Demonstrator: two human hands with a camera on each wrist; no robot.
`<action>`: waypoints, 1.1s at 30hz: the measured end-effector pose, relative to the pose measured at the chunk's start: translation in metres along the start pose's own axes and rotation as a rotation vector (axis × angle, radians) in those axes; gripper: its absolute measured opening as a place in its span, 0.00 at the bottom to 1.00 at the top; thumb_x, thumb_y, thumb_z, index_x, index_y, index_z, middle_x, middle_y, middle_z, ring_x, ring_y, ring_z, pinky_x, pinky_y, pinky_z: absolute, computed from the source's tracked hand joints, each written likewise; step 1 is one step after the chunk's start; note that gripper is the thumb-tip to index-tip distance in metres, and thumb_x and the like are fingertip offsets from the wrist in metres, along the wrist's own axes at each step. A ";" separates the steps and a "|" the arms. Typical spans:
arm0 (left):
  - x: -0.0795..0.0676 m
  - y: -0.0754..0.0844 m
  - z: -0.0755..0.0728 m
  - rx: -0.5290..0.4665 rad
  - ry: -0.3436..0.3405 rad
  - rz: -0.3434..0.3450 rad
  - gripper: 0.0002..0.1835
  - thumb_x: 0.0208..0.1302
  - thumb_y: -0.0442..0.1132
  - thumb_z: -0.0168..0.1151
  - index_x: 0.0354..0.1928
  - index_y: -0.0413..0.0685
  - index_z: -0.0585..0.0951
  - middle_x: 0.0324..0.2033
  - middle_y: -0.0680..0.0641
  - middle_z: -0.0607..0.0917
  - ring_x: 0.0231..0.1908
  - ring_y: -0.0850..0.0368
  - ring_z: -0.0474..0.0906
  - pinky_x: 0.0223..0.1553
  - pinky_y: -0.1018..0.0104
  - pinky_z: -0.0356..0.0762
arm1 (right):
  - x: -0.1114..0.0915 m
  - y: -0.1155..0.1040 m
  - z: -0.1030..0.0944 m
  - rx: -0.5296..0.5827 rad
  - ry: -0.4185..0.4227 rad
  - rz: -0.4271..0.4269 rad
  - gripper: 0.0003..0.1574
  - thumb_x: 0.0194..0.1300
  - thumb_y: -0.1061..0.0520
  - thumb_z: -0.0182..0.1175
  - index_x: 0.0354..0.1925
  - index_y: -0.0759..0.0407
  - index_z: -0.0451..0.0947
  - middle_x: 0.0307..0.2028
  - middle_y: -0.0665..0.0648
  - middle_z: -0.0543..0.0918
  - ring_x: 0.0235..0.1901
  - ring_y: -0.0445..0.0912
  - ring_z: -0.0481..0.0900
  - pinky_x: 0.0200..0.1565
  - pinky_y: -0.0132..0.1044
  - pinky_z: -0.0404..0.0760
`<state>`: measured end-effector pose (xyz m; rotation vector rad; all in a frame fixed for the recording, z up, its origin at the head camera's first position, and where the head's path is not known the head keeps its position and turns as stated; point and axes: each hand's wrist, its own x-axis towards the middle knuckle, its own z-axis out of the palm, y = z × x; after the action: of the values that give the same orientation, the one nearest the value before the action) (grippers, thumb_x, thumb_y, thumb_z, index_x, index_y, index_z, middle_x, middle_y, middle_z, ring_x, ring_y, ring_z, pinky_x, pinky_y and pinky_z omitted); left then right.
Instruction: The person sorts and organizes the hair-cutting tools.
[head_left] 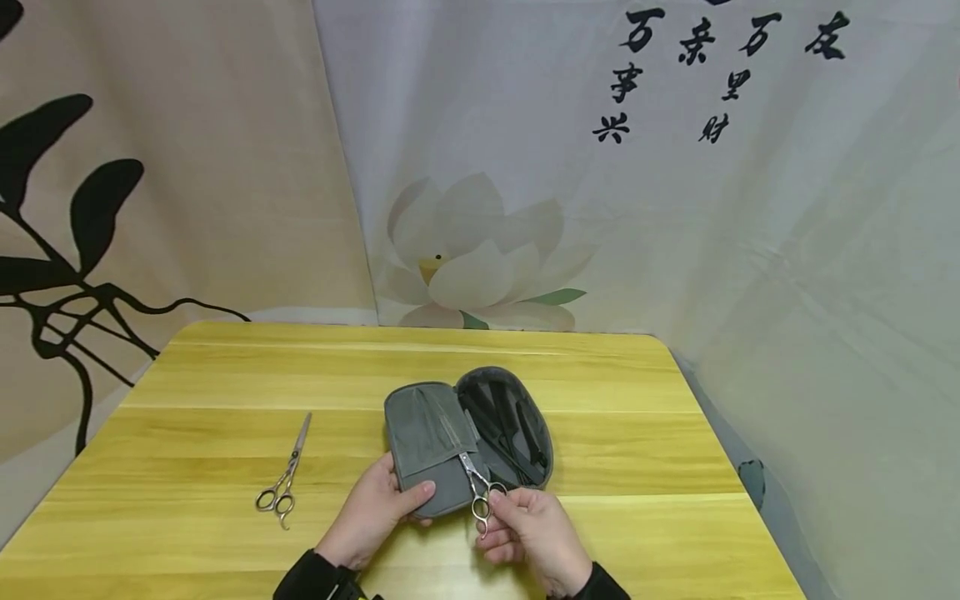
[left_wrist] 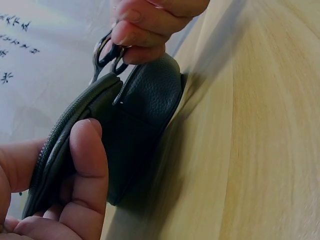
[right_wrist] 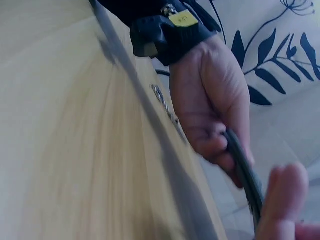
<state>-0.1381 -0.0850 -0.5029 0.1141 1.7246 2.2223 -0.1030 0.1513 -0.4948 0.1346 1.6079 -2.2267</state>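
Observation:
A grey zip case point(head_left: 423, 429) lies spread open near the middle of the table. My left hand point(head_left: 372, 510) grips its left flap, thumb on the inner face and fingers beneath. In the left wrist view the thumb presses the zipped edge of the case point(left_wrist: 60, 127). With my right hand point(head_left: 536, 533) I pinch the finger rings of a pair of scissors point(head_left: 474, 477); its blade tips are hidden in the flap's pocket point(head_left: 427, 421). Black items point(head_left: 502, 425), their kind unclear, sit in the deeper right half of the case.
A second pair of scissors point(head_left: 288, 479) lies on the wooden table point(head_left: 637, 433), left of my left hand, tips pointing away. Behind the table's far edge hangs a pale printed cloth point(head_left: 480, 125).

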 end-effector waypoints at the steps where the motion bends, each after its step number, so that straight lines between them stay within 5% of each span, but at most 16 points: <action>1: 0.000 0.000 0.000 0.004 0.001 0.001 0.30 0.66 0.26 0.62 0.65 0.29 0.60 0.47 0.31 0.82 0.39 0.40 0.81 0.30 0.59 0.85 | 0.000 0.001 0.001 0.009 0.000 0.013 0.16 0.72 0.55 0.59 0.35 0.69 0.76 0.24 0.59 0.86 0.24 0.48 0.84 0.23 0.35 0.86; 15: -0.002 -0.001 -0.002 0.050 -0.078 0.002 0.29 0.65 0.28 0.63 0.64 0.28 0.61 0.48 0.33 0.82 0.36 0.41 0.81 0.29 0.58 0.85 | 0.007 0.012 0.008 0.119 -0.015 0.068 0.19 0.73 0.50 0.57 0.34 0.65 0.75 0.25 0.55 0.85 0.26 0.45 0.84 0.25 0.32 0.85; 20: -0.004 -0.001 0.000 0.059 -0.060 -0.007 0.29 0.65 0.29 0.64 0.63 0.27 0.63 0.47 0.34 0.82 0.35 0.43 0.81 0.30 0.60 0.85 | 0.005 0.012 0.012 0.062 -0.077 0.038 0.18 0.69 0.59 0.62 0.47 0.72 0.68 0.29 0.58 0.83 0.27 0.46 0.83 0.26 0.36 0.86; 27: -0.005 -0.001 -0.002 0.062 -0.065 -0.011 0.30 0.65 0.30 0.64 0.64 0.27 0.62 0.48 0.34 0.83 0.37 0.42 0.81 0.30 0.59 0.85 | 0.002 0.009 0.019 -0.040 -0.005 -0.060 0.20 0.67 0.64 0.63 0.48 0.74 0.64 0.27 0.62 0.84 0.20 0.49 0.82 0.23 0.40 0.86; 33: -0.004 -0.003 -0.003 0.066 -0.076 -0.010 0.28 0.66 0.30 0.64 0.63 0.27 0.63 0.45 0.35 0.84 0.31 0.42 0.82 0.29 0.60 0.85 | 0.000 0.010 0.024 -0.264 0.070 -0.117 0.37 0.62 0.63 0.68 0.59 0.74 0.57 0.22 0.69 0.83 0.19 0.60 0.82 0.21 0.48 0.86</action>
<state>-0.1342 -0.0886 -0.5061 0.2020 1.7541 2.1260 -0.0962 0.1263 -0.4956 0.0469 1.9767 -2.0890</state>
